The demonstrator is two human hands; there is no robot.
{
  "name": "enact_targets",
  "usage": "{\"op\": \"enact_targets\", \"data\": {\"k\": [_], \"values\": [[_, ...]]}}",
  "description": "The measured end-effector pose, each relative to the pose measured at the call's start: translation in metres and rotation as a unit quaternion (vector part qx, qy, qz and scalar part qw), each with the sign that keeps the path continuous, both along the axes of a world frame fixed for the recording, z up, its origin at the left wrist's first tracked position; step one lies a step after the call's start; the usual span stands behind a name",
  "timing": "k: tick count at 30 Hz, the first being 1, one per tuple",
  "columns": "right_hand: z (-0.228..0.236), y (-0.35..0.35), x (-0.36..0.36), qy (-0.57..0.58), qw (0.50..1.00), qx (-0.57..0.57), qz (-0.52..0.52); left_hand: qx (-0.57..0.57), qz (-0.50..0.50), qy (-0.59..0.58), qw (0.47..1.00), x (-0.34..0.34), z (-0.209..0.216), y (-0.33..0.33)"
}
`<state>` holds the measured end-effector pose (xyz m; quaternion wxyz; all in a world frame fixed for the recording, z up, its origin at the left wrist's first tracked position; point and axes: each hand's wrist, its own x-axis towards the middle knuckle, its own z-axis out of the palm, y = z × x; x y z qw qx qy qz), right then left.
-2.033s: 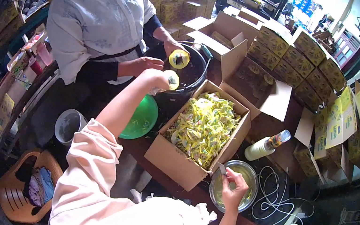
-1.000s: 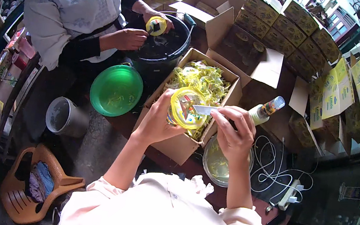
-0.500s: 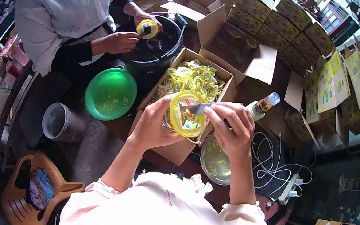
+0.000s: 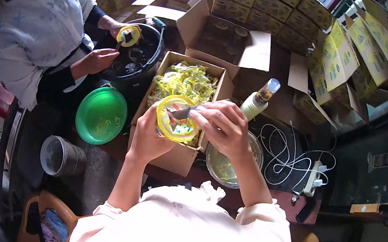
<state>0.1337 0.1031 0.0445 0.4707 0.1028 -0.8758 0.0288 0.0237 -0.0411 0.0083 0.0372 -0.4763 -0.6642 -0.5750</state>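
Note:
My left hand (image 4: 148,136) is wrapped round a tub with a round yellow lid (image 4: 185,132), its face tilted up toward me. In my right hand (image 4: 224,126) is a flat metal blade (image 4: 182,113), gripped between thumb and fingers. The blade lies across the upper part of the lid's printed face; my fingers hide its handle end. Both hands are above the near end of an open cardboard box (image 4: 219,92), which is filled with yellow-and-white wrappers or strips (image 4: 185,81).
Right of the box stand a clear bowl (image 4: 232,171) and a pale bottle (image 4: 254,106), near a white cable with a power strip (image 4: 315,179). At left are a green basin (image 4: 97,115), a grey bucket (image 4: 62,156) and a co-worker (image 4: 41,23) holding another yellow-lidded tub over a black bucket (image 4: 148,70).
The whole view has shifted, so the scene sits differently in the picture. The blade now reaches farther left across the lid. Both hands keep their holds.

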Motion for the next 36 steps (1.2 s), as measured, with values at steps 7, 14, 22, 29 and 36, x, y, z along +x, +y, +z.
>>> {"op": "enact_targets", "data": {"k": [7, 14, 22, 29, 36], "values": [[0.007, 0.0, 0.007, 0.008, 1.0, -0.019, 0.004, -0.014, 0.002, 0.025, 1.0, 0.0, 0.003, 0.005], [0.009, 0.004, 0.01, -0.003, 1.0, -0.007, 0.008, -0.015, -0.017, 0.047, 0.999, 0.004, 0.007, 0.005], [0.01, 0.007, 0.011, 0.008, 0.999, 0.027, 0.014, -0.012, -0.025, 0.054, 0.998, 0.005, 0.01, 0.004], [0.012, 0.009, 0.015, 0.012, 0.999, 0.044, 0.03, -0.018, -0.053, 0.016, 0.998, 0.009, 0.011, 0.002], [0.008, 0.011, 0.016, 0.02, 0.998, 0.042, 0.049, -0.037, -0.085, -0.029, 0.995, 0.012, 0.012, 0.003]]}}
